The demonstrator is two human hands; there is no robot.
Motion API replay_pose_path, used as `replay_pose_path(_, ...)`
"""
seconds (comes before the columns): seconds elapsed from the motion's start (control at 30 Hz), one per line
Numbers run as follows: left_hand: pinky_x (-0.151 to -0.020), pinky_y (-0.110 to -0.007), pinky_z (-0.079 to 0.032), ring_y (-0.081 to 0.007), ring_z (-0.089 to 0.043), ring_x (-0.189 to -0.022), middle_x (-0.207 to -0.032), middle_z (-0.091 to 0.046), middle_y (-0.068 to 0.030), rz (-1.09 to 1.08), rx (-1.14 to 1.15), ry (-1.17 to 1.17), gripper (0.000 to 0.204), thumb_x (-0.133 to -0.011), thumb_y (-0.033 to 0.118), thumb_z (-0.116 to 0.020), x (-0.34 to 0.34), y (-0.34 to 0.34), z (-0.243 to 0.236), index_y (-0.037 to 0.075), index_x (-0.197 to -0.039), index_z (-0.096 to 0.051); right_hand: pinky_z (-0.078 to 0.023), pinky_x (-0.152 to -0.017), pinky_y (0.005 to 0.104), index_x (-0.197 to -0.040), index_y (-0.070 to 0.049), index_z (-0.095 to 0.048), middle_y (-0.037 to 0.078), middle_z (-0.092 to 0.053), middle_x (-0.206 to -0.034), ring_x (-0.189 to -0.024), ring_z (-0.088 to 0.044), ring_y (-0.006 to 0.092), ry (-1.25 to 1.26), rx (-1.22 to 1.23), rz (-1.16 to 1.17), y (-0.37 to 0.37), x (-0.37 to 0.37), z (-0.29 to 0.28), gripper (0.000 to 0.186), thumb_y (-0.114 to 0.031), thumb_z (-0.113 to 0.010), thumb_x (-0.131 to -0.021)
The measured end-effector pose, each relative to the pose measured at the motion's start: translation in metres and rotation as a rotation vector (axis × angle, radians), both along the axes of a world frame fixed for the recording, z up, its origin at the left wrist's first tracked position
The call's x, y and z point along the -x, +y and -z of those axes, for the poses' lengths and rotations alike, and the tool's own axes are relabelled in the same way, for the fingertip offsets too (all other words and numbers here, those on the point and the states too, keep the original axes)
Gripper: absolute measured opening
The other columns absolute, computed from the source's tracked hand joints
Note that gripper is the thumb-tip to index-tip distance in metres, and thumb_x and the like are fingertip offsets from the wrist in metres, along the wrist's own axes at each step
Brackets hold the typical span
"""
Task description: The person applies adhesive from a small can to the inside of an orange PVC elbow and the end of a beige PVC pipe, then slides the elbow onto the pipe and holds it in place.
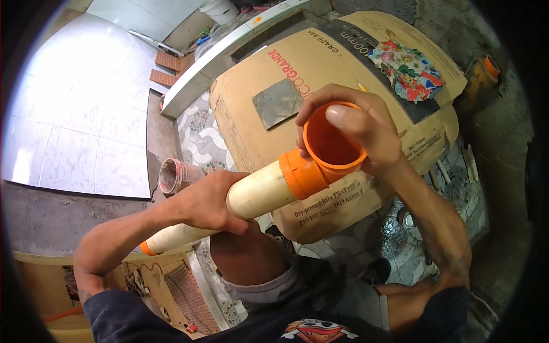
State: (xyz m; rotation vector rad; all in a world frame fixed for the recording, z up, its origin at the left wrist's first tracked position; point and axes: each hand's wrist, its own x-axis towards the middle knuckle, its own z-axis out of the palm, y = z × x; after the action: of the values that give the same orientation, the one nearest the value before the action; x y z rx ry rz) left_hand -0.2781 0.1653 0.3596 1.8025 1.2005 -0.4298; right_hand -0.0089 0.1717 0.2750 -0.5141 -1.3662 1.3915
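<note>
My left hand (209, 200) grips a cream plastic pipe (257, 193) around its middle, holding it at a slant in front of me. An orange elbow fitting (320, 160) sits on the pipe's upper end, its open mouth facing up toward me. My right hand (366, 128) wraps around that fitting, thumb on its rim. An orange ring (147, 249) shows at the pipe's lower end.
A flat cardboard box (320, 74) lies under the hands, with a grey tile piece (278, 103) and a colourful rag (409, 68) on it. A small dirty can (174, 176) stands on the patterned floor tiles. White wall tiles (80, 108) are at the left, another orange fitting (490, 67) at the far right.
</note>
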Motion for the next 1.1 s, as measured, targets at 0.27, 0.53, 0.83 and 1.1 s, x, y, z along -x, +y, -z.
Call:
replay_pose_path(0.27, -0.086, -0.036, -0.056, -0.0253, -0.072, -0.092, -0.097, -0.074, -0.0176, 0.002, -0.1, -0.021, 0.059, -0.065, 0.02, -0.08, 0.0, 0.002, 0.008, -0.004, -0.117, -0.066, -0.057, -0.079, 0.0355, -0.108, 0.007, -0.061, 0.019, -0.068, -0.089, -0.08, -0.07, 0.0234, 0.019, 0.032, 0.033, -0.002, -0.003, 0.008, 0.045, -0.033, -0.048, -0.094)
replay_pose_path(0.53, -0.085, -0.034, -0.057, -0.0224, -0.072, -0.092, -0.097, -0.075, -0.0155, 0.087, 0.1, -0.068, 0.056, -0.065, 0.016, -0.079, -0.001, 0.019, 0.011, -0.004, -0.116, -0.066, -0.057, -0.08, 0.0349, -0.11, 0.007, -0.062, 0.017, -0.069, -0.088, -0.083, -0.07, 0.0218, -0.022, 0.019, 0.098, -0.013, -0.005, 0.009, 0.049, -0.035, -0.048, -0.09)
replay_pose_path(0.83, -0.083, -0.036, -0.057, -0.0247, -0.073, -0.091, -0.098, -0.075, -0.016, 0.091, 0.095, -0.008, 0.058, -0.064, 0.021, -0.083, 0.001, 0.026, 0.009, -0.002, -0.115, -0.067, -0.054, -0.081, 0.0307, -0.107, 0.004, -0.066, 0.011, -0.07, -0.093, -0.086, -0.067, 0.0163, 0.065, 0.06, 0.079, -0.004, -0.002, 0.015, 0.041, -0.032, -0.05, -0.096)
replay_pose_path(1.1, -0.086, -0.04, -0.056, -0.031, -0.073, -0.093, -0.101, -0.075, -0.0177, 0.09, -0.078, 0.128, 0.076, -0.06, 0.027, -0.09, -0.001, 0.029, -0.025, -0.003, -0.124, -0.062, -0.05, -0.089, 0.0301, -0.1, 0.0, -0.07, 0.005, -0.07, -0.095, -0.095, -0.063, 0.0115, 0.13, -0.166, 0.144, 0.024, -0.001, -0.002, 0.027, -0.022, -0.054, -0.1)
